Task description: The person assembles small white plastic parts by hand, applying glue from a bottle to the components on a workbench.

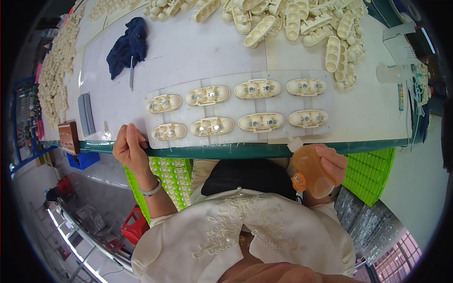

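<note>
My right hand (334,165) is wrapped round a squeeze bottle (309,162) of amber liquid. The bottle has an orange cap on its side and a white nozzle whose thin tip points at the lower row of parts. Two rows of cream plastic oval housings (261,122) sit on a pale flat tray (188,143), with shiny round metal pieces inside them. At the tray's near left corner my left hand (130,147) rests by the table edge, fingers curled in a loose fist with nothing showing in them.
Heaped cream housings (292,21) cover the far side, and small cream pieces (54,80) pile up at left. A dark blue cloth (127,47) lies near a thin metal tool (131,75). Grey strips (86,113) and a brown block (69,137) sit left. Green trays (370,174) stand below the table.
</note>
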The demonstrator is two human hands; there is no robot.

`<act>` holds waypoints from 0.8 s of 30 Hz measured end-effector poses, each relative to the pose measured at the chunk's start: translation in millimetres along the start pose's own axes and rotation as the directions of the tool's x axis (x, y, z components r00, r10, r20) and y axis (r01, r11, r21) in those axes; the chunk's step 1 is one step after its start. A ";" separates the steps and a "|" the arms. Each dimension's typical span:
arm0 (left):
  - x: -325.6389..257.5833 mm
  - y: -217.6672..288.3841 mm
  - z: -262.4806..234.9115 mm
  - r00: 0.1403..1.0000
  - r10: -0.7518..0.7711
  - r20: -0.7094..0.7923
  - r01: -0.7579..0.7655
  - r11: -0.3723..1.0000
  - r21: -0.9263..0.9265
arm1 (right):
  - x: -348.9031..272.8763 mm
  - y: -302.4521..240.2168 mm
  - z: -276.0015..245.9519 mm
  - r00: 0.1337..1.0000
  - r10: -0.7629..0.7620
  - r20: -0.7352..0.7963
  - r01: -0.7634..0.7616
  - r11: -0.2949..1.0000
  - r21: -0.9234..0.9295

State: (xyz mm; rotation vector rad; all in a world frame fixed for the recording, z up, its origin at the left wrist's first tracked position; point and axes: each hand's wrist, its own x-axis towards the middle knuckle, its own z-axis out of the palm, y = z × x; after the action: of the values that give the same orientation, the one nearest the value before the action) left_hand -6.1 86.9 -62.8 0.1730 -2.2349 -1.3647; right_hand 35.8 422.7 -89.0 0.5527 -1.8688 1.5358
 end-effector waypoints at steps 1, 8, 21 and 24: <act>0.0 -0.3 -0.2 1.000 0.005 0.004 -0.006 1.000 0.010 | -0.3 0.8 -0.1 1.000 -0.007 0.013 0.007 1.000 -0.008; -0.4 -0.5 0.8 1.000 -0.002 -0.003 0.002 1.000 0.003 | -3.6 2.0 -10.4 0.989 0.020 0.144 -0.014 0.999 -0.045; 0.6 0.2 2.3 0.999 -0.041 -0.012 0.042 0.998 0.039 | -3.8 2.3 -24.8 0.998 0.023 -0.051 -0.029 0.993 -0.111; 1.1 1.4 4.7 0.999 -0.048 -0.011 0.049 0.998 0.044 | 1.5 -1.0 -23.2 1.000 0.012 -0.025 -0.016 0.987 -0.158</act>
State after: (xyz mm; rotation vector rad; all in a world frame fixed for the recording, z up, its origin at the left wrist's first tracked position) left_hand -9.1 91.0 -63.0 0.2504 -2.2673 -1.3369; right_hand 40.4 445.2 -84.8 0.4475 -1.9590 1.3809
